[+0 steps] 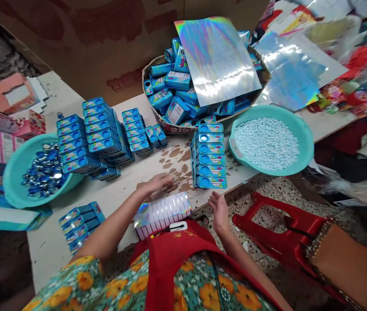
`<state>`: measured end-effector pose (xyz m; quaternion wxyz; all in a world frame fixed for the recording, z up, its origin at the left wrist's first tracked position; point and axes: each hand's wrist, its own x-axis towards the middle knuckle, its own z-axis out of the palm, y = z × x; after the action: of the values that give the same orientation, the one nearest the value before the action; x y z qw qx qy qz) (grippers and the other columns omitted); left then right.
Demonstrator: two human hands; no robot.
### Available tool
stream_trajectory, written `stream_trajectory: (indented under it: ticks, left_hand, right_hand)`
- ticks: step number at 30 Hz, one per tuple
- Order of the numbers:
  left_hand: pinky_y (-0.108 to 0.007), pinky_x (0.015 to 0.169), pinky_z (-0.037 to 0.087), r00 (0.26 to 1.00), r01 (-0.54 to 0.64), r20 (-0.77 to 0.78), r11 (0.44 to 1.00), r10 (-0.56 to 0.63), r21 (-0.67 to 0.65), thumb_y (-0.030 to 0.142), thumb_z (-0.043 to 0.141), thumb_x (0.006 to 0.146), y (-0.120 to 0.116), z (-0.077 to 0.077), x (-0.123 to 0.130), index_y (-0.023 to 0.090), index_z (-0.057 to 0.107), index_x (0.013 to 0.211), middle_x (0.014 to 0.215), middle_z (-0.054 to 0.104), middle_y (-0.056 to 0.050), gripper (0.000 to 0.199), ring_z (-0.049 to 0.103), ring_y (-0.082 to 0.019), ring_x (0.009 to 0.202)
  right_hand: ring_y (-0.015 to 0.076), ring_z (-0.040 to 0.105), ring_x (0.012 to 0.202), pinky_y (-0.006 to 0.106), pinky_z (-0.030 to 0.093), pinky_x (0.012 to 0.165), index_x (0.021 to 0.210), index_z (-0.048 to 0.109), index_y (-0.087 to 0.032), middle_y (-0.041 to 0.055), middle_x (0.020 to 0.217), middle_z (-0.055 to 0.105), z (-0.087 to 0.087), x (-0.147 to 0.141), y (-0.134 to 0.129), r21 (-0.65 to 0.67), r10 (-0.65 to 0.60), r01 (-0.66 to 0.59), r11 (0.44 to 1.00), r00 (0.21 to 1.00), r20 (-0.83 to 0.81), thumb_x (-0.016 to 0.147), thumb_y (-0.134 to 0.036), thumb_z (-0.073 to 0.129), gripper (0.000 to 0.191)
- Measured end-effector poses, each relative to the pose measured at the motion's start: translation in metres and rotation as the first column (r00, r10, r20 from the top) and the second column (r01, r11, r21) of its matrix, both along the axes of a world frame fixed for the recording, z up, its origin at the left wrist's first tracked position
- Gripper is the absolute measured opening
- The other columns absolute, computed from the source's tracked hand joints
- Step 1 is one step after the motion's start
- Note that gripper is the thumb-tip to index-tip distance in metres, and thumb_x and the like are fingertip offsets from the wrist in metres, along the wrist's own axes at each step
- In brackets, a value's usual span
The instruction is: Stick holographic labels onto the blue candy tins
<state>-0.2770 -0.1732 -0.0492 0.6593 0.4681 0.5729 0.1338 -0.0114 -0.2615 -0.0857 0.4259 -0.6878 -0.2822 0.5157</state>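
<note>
- Over on the left sits a turquoise bowl point(12, 177) with shiny blue and silver pieces point(45, 172) heaped in it.
- Right beside it, tall stacks of blue boxes point(97, 125) stand on the white table point(131, 166), round wells facing up.
- In the middle, close to the near edge, lies a pale row of packs point(165, 211): slim, whitish, packed side by side, with a rainbow sheen on top.
- Just beyond those packs the left hand point(160, 183) reaches in, forearm slanting across from the near left, fingers loosely straight and a little blurred; I see nothing in its grasp.
- To its right, a row of six blue boxes point(212, 160) runs from near to far, each with a round well; a silvery piece shines in the second from the far end.
- Near that row's near end is the right hand point(219, 211), open and bare, fingers gently bent and slightly spread.
- Farther right, another turquoise bowl point(305, 144) holds small white pellets point(266, 142).
</note>
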Motion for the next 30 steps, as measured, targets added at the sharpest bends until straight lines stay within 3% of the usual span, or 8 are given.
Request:
stream_trajectory:
  ticks: [2, 3, 5, 7, 13, 19, 22, 30]
  left_hand:
    - [-0.032, 0.076, 0.040, 0.908, 0.214, -0.362, 0.976, -0.213, -0.037, 0.060, 0.052, 0.073, -0.029, -0.001, -0.043, 0.016, 0.063, 0.093, 0.092, 0.065, -0.008, 0.049, 0.057, -0.024, 0.090]
    - [-0.030, 0.071, 0.039, 0.845, 0.282, -0.449, 0.955, -0.291, -0.088, 0.056, 0.057, 0.069, -0.044, -0.001, -0.058, 0.017, 0.063, 0.089, 0.087, 0.065, -0.006, 0.045, 0.057, -0.023, 0.085]
    - [-0.027, 0.064, 0.036, 0.759, 0.359, -0.515, 0.916, -0.399, -0.181, 0.045, 0.062, 0.065, -0.070, -0.004, -0.076, 0.018, 0.061, 0.085, 0.080, 0.063, -0.003, 0.034, 0.056, -0.020, 0.077]
    - [-0.024, 0.060, 0.034, 0.769, 0.369, -0.482, 0.907, -0.421, -0.204, 0.034, 0.060, 0.063, -0.091, -0.005, -0.083, 0.019, 0.060, 0.082, 0.076, 0.061, 0.000, 0.024, 0.054, -0.017, 0.072]
    - [-0.022, 0.056, 0.034, 0.932, 0.123, -0.320, 0.979, -0.171, -0.164, 0.027, 0.053, 0.062, -0.125, -0.005, -0.100, 0.015, 0.061, 0.079, 0.067, 0.057, 0.001, 0.023, 0.049, -0.014, 0.065]
    - [-0.024, 0.064, 0.038, 0.890, -0.025, -0.456, 0.999, 0.011, -0.026, 0.030, 0.046, 0.072, -0.143, -0.004, -0.106, 0.012, 0.064, 0.078, 0.071, 0.061, -0.002, 0.026, 0.050, -0.015, 0.070]
    - [-0.025, 0.070, 0.040, 0.839, -0.102, -0.536, 0.995, 0.093, 0.013, 0.023, 0.042, 0.074, -0.146, 0.003, -0.095, 0.011, 0.067, 0.084, 0.080, 0.066, -0.005, 0.029, 0.054, -0.016, 0.077]
    - [-0.028, 0.070, 0.045, 0.748, -0.247, -0.636, 0.969, 0.188, -0.003, 0.016, 0.049, 0.067, -0.141, 0.005, -0.087, 0.015, 0.073, 0.084, 0.087, 0.072, -0.010, 0.029, 0.063, -0.021, 0.081]
  right_hand:
    - [0.0223, 0.058, 0.095, 0.039, 0.047, 0.085, 0.101, 0.060, -0.017, 0.0115, 0.107, 0.061, -0.004, -0.004, -0.016, -0.047, 0.183, -0.179, 0.983, 0.975, 0.124, 0.079, -0.058, 0.049, 0.048]
    - [0.0219, 0.058, 0.092, 0.039, 0.047, 0.084, 0.099, 0.060, -0.017, 0.0108, 0.102, 0.061, -0.004, -0.008, -0.020, -0.041, 0.292, -0.289, 0.956, 0.943, 0.158, 0.079, -0.054, 0.053, 0.043]
    - [0.0210, 0.059, 0.091, 0.037, 0.048, 0.083, 0.100, 0.059, -0.018, 0.0095, 0.100, 0.061, 0.001, -0.019, -0.019, 0.034, 0.460, -0.478, 0.878, 0.860, 0.220, 0.082, -0.046, 0.053, 0.034]
    - [0.0204, 0.058, 0.093, 0.036, 0.047, 0.084, 0.101, 0.059, -0.019, 0.0087, 0.101, 0.060, 0.012, -0.034, -0.009, 0.121, 0.568, -0.626, 0.770, 0.760, 0.316, 0.086, -0.039, 0.050, 0.027]
    - [0.0188, 0.054, 0.097, 0.034, 0.044, 0.086, 0.103, 0.061, -0.020, 0.0071, 0.099, 0.060, 0.043, -0.108, 0.026, 0.208, 0.757, -0.909, 0.361, 0.416, 0.504, 0.089, -0.025, 0.047, 0.021]
    - [0.0200, 0.048, 0.102, 0.032, 0.041, 0.089, 0.107, 0.062, -0.017, 0.0075, 0.103, 0.057, 0.038, -0.182, 0.012, 0.097, 0.814, -0.995, 0.027, 0.078, 0.576, 0.084, -0.019, 0.054, 0.024]
    - [0.0224, 0.047, 0.102, 0.033, 0.041, 0.090, 0.102, 0.064, -0.017, 0.0086, 0.103, 0.058, 0.038, -0.193, 0.000, -0.008, 0.795, -0.998, -0.059, -0.052, 0.604, 0.081, -0.016, 0.055, 0.022]
    - [0.0257, 0.047, 0.111, 0.035, 0.037, 0.098, 0.119, 0.058, -0.017, 0.0105, 0.122, 0.055, 0.039, -0.196, -0.006, -0.116, 0.731, -0.978, -0.171, -0.205, 0.651, 0.071, -0.003, 0.044, 0.052]
